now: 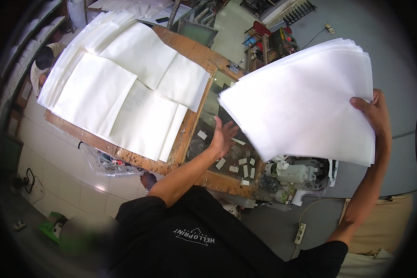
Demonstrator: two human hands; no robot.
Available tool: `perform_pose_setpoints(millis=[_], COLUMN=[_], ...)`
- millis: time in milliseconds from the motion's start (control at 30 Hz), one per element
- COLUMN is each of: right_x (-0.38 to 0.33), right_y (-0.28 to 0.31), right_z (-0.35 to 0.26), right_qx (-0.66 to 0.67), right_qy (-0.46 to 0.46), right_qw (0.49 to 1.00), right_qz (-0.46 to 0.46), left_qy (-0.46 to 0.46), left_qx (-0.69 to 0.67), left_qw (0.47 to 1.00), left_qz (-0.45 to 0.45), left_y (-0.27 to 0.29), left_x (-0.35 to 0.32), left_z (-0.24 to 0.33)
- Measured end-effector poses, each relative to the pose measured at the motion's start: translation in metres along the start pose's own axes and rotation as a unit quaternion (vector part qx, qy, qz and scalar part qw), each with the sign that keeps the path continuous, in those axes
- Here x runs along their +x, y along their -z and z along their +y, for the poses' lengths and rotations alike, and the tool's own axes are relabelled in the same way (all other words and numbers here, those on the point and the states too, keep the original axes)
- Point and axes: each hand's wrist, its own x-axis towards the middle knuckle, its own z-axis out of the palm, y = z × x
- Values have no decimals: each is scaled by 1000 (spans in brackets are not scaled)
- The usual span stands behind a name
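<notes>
My right hand (374,112) grips the right edge of a thick sheaf of white sheets (306,102), thumb on top and fingers behind. The sheaf is held up over the right end of the table, its layers slightly fanned along the top edge. Close to its lower left edge, my left hand (224,138) is open with fingers spread, above a dark glass panel (204,134) set in the tabletop. Small white pieces (220,163) lie scattered on that panel. Left of it, overlapping piles of white sheets (143,92) cover much of the wooden table (183,41).
White plastic containers (294,173) stand at the table's right end. A clear plastic bag (104,162) hangs at the near left edge. Another person (44,65) is low beside shelves (21,55) at the far left. A power strip (300,233) hangs on a cable at lower right.
</notes>
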Motion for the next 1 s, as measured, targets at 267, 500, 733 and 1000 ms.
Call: perform_pose_setpoints(millis=[267, 500, 733, 1000], right_x=[-1, -33, -38, -128], right_y=[-65, -157, -176, -445], right_z=[148, 183, 237, 435], right_qx=[132, 232, 311, 454], right_qy=[-89, -66, -120, -289], right_qw=[973, 943, 914, 828], right_qz=[-165, -229, -230, -159], left_qy=[89, 25, 69, 32], left_qx=[-106, 417, 276, 603], left_qw=[975, 900, 946, 759], left_qz=[-173, 120, 156, 242], left_y=[-1, 6, 35, 56], left_x=[-40, 15, 18, 29], left_z=[25, -1, 7, 5])
